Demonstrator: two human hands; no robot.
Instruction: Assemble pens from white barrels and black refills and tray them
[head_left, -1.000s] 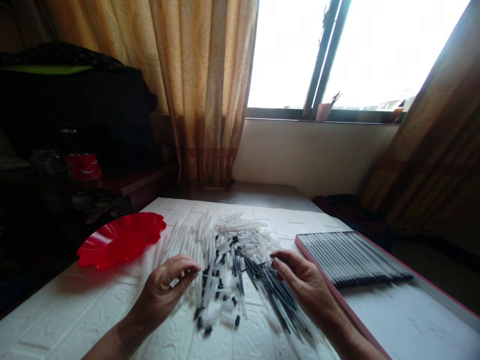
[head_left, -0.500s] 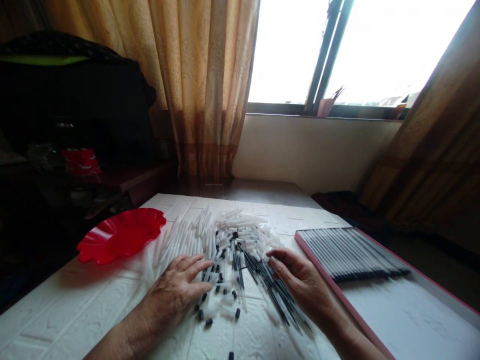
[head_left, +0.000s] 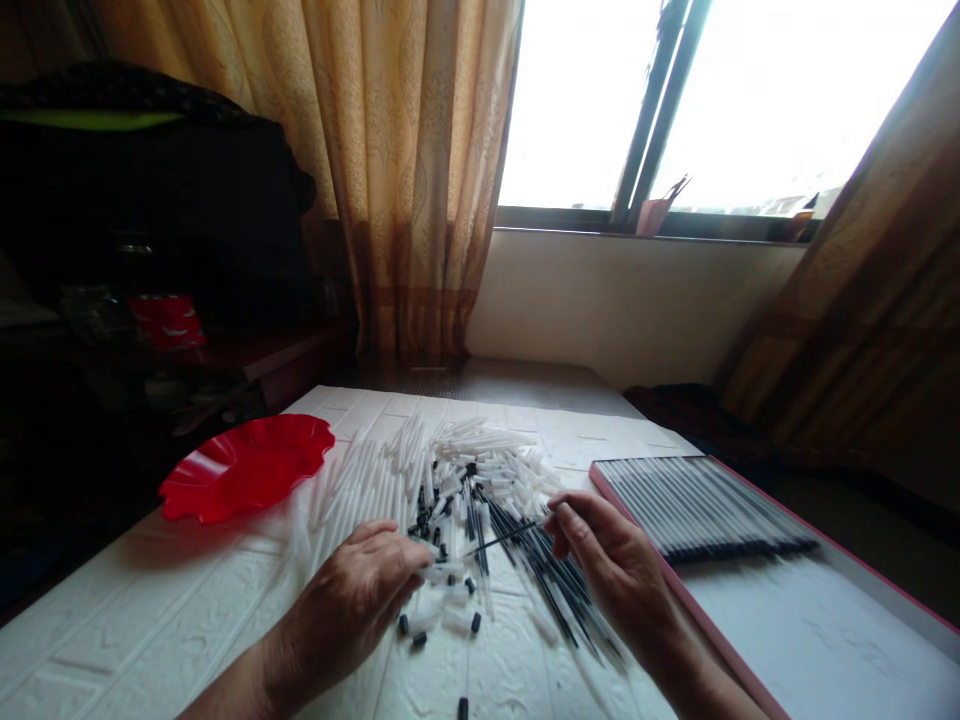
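Observation:
My right hand (head_left: 600, 545) pinches a thin black pen refill (head_left: 508, 537) by one end, its other end pointing left toward my left hand. My left hand (head_left: 364, 590) is closed in a pinch, and a small clear plastic piece (head_left: 430, 547) shows at its fingertips, partly hidden. Between the hands lie loose small black plugs (head_left: 475, 624) and short clear pieces. Under the right hand spreads a bundle of dark refills (head_left: 547, 575). Behind the left hand are many clear pen tubes (head_left: 367, 490).
A red scalloped plate (head_left: 247, 470) stands on the left of the white table (head_left: 112, 640). On the right, a pink-edged tray (head_left: 810, 620) holds a row of clear pens with black ends (head_left: 720, 505). A curtain (head_left: 412, 180) and window are behind.
My left hand has closed from spread fingers into a pinch. My right hand has moved slightly right, and the refill in it shows at greater length.

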